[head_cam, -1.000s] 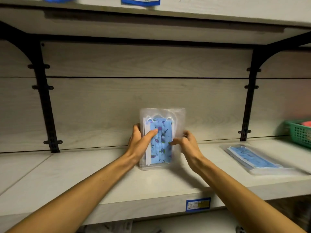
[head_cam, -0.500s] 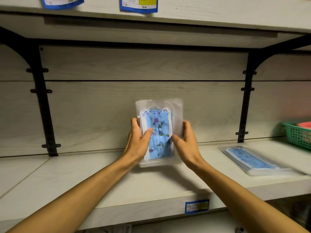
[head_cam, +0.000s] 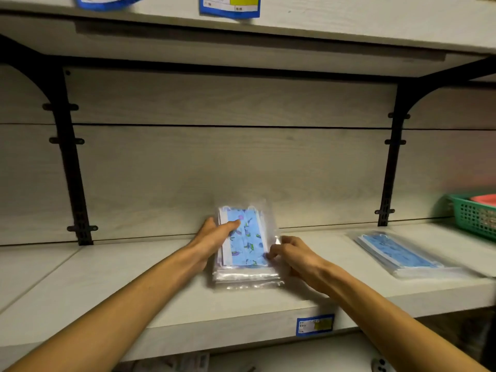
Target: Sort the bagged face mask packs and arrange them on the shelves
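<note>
The left hand [head_cam: 214, 238] grips the left long edge of the stack of bagged mask packs [head_cam: 245, 245], its thumb laid across the printed blue face and its fingers hidden behind the plastic, so how far they wrap cannot be told. The right hand [head_cam: 291, 255] pinches the lower right corner of the same stack, fingertips curled onto the clear film beside the blue mask. The stack sits between the two hands, touching both, with neither hand clearly nearer. Its long axis runs away from the person, from the shelf's front toward the back panel [head_cam: 228, 170], and the top end tilts up and back while the bottom edge appears to rest on the shelf board [head_cam: 134, 299]. Whether the raised end touches the back panel cannot be told, as the plastic there is blurred. The move to come seems to turn on this tilt: the stack looks ready either to be laid flat with its long axis front to back or to be leaned upright against the panel. Well apart to the right, a second pile of blue mask packs [head_cam: 400, 253] lies flat on the same shelf, its long axis angled toward the front right. Beyond it, at the far right edge, stands a green basket [head_cam: 475, 216]. A blue price label [head_cam: 315, 324] is fixed to the shelf's front lip below the right forearm
</note>
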Action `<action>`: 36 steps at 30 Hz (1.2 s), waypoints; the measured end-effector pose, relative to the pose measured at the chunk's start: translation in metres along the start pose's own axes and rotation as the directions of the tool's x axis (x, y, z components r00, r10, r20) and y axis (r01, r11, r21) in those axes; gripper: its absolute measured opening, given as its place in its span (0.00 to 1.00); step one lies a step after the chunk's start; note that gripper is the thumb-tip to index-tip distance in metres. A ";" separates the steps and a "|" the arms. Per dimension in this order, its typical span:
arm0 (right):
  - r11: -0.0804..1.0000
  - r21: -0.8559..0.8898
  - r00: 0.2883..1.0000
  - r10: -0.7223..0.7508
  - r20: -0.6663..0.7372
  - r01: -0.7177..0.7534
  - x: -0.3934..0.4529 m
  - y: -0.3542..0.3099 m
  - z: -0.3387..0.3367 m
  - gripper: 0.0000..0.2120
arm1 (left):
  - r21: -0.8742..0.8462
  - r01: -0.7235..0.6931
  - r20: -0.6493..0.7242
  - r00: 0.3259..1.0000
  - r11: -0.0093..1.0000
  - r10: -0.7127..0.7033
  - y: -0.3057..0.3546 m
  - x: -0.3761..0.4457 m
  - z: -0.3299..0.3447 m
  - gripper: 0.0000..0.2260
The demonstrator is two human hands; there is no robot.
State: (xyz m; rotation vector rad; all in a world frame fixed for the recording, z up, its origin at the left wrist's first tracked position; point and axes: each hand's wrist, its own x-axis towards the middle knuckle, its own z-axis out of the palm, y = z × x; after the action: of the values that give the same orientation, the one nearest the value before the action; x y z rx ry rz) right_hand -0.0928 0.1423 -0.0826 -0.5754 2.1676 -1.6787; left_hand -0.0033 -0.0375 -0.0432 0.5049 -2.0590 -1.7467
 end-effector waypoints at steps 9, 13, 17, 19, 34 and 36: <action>0.934 0.135 0.935 0.306 0.180 -0.332 0.004 -0.017 -0.006 0.23 | -0.001 0.202 0.370 0.910 0.979 -0.187 -0.004 -0.005 -0.019 0.11; 0.950 0.121 0.954 0.273 0.120 -0.287 -0.004 -0.019 0.000 0.26 | -0.104 0.109 0.235 0.969 0.989 -0.082 -0.005 -0.008 -0.013 0.14; 0.974 0.186 0.986 -0.105 -0.130 0.129 -0.008 -0.027 0.004 0.20 | -0.215 -0.215 -0.054 0.977 0.952 0.209 -0.001 -0.011 -0.012 0.32; 0.941 0.243 0.968 -0.205 -0.143 0.235 -0.016 -0.028 0.004 0.19 | -0.217 -0.242 -0.046 0.970 0.946 0.238 -0.008 -0.019 -0.009 0.37; 0.955 0.016 0.954 -0.293 -0.062 0.295 -0.029 -0.005 0.018 0.22 | 0.109 -0.292 0.091 0.955 0.950 0.283 -0.039 -0.030 0.004 0.24; 0.955 -0.007 0.951 -0.297 -0.084 0.297 -0.028 -0.004 0.018 0.24 | 0.112 -0.275 0.079 0.960 0.955 0.267 -0.037 -0.029 0.005 0.27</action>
State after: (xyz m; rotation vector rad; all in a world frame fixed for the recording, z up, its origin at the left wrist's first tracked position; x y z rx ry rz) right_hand -0.0598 0.1405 -0.0823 -0.8825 2.2224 -1.8898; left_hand 0.0199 -0.0246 -0.0827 0.1902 -2.1715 -1.5012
